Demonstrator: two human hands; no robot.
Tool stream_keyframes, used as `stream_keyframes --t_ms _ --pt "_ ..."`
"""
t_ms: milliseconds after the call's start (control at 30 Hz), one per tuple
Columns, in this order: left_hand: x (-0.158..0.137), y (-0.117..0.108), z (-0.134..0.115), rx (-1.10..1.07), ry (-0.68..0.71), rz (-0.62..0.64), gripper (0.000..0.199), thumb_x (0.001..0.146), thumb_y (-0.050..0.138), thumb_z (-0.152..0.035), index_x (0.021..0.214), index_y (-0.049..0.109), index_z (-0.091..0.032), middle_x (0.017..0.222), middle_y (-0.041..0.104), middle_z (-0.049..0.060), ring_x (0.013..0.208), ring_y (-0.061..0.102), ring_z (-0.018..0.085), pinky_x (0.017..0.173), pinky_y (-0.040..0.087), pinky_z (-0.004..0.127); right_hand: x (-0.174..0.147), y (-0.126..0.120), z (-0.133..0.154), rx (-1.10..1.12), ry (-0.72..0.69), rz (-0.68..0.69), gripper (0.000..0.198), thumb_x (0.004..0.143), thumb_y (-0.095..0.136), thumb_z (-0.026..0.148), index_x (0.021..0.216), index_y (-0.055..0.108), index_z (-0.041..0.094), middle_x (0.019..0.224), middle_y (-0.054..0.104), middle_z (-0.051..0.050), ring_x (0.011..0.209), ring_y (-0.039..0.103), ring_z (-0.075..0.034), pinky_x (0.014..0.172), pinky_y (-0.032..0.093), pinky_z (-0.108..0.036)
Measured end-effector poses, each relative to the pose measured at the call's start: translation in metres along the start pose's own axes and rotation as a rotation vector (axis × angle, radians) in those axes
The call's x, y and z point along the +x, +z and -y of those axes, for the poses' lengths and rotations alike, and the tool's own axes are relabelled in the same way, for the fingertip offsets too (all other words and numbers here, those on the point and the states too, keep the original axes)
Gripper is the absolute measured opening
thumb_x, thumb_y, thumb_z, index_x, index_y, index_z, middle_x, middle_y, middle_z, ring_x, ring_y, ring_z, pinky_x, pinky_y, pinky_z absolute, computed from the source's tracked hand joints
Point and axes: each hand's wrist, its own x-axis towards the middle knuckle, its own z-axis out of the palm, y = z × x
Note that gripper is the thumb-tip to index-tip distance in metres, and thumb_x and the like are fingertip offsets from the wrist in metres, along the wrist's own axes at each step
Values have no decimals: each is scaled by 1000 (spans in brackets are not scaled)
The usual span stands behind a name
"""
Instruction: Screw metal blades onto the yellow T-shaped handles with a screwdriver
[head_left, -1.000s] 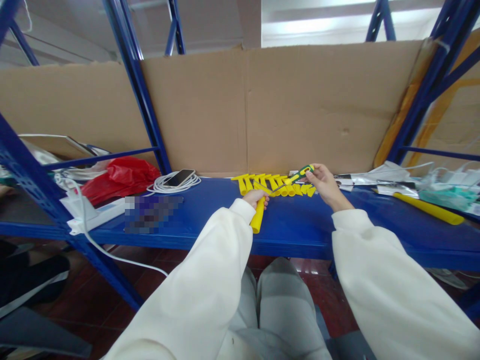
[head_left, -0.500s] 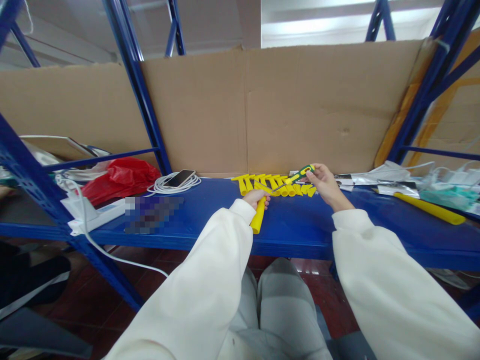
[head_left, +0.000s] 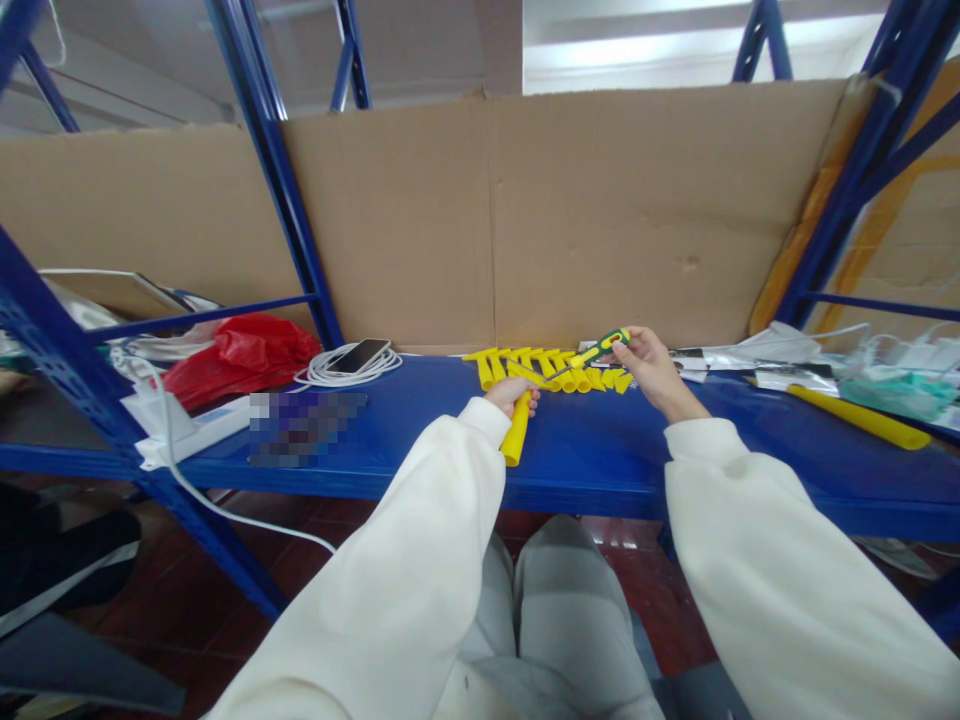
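My left hand point(head_left: 514, 394) is closed around a yellow plastic tube-shaped piece point(head_left: 514, 440), whose wide end points down toward me. My right hand point(head_left: 651, 368) grips the end of a screwdriver point(head_left: 598, 349) with a green and yellow handle. Its thin shaft slants down to the left and reaches the top of the held piece by my left fingers; the exact contact of the tip is too small to see. Behind my hands lies a row of several similar yellow pieces point(head_left: 576, 380) on the blue shelf point(head_left: 427, 420).
A phone point(head_left: 361, 356) lies on a coiled white cable point(head_left: 319, 372) to the left, beside a red plastic bag point(head_left: 244, 355) and a white power strip point(head_left: 217, 428). At right are a long yellow piece point(head_left: 862, 415) and plastic packaging point(head_left: 896, 390). Cardboard point(head_left: 600, 220) stands behind.
Almost nothing differs. Both hands keep their places and holds, with only a very slight shift of the fingers at the screwdriver's handle.
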Motion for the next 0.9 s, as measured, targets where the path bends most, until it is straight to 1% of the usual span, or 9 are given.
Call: stream_keyframes --t_ms 133,267,400,500,600,667,767,833,900 --pt "-1 2 0 21 45 -53 21 89 47 -1 79 48 -20 50 42 -8 37 35 7 42 28 19 3 -3 -7 -4 -76 1 56 64 85 60 95 50 28 85 68 2 76 69 -17 68 60 -32" --pt "-1 4 1 60 105 -115 19 88 50 -1 82 51 -19 49 43 -7 37 36 7 42 29 19 1 -4 -6 -115 -50 -47 59 65 84 59 106 56 27 70 63 3 56 60 -14 49 49 -25" --pt "2 3 3 95 145 -144 15 85 55 -2 85 56 -17 49 43 -7 38 38 8 41 30 20 -4 -1 0 -212 37 -97 54 67 80 65 95 68 20 51 53 4 42 51 -13 38 35 -23" --pt "5 2 4 108 157 -152 13 82 62 -6 88 58 -17 50 45 -7 38 39 8 41 30 20 -7 0 3 -188 105 -108 58 65 79 71 87 70 17 43 48 5 35 43 -11 33 30 -22" --pt "6 2 3 112 166 -145 14 81 62 -4 86 57 -17 50 45 -7 38 40 8 42 30 21 -6 0 6 -84 155 -90 61 62 80 72 86 70 17 44 51 4 34 45 -10 33 33 -22" --pt "5 2 3 110 174 -146 15 82 59 -2 84 57 -17 48 44 -7 38 39 8 42 30 21 -5 -1 8 14 200 -61 57 64 82 68 89 70 18 49 57 3 38 52 -11 36 42 -22" --pt "3 2 1 106 185 -153 17 81 57 0 85 57 -17 47 43 -7 37 39 8 42 30 21 -4 -2 11 166 253 -17 44 69 85 56 91 68 22 60 67 1 51 64 -14 49 55 -24" --pt "3 2 1 102 192 -158 18 80 57 1 85 57 -16 47 43 -7 37 38 8 41 30 21 -4 -1 12 226 263 0 39 70 87 50 88 66 22 65 70 0 58 68 -14 54 57 -24" --pt "3 2 1 96 201 -171 18 80 56 1 84 58 -16 47 43 -7 36 37 8 40 30 21 -4 -1 12 236 262 13 38 68 88 48 84 65 22 64 69 0 56 66 -13 55 56 -23"
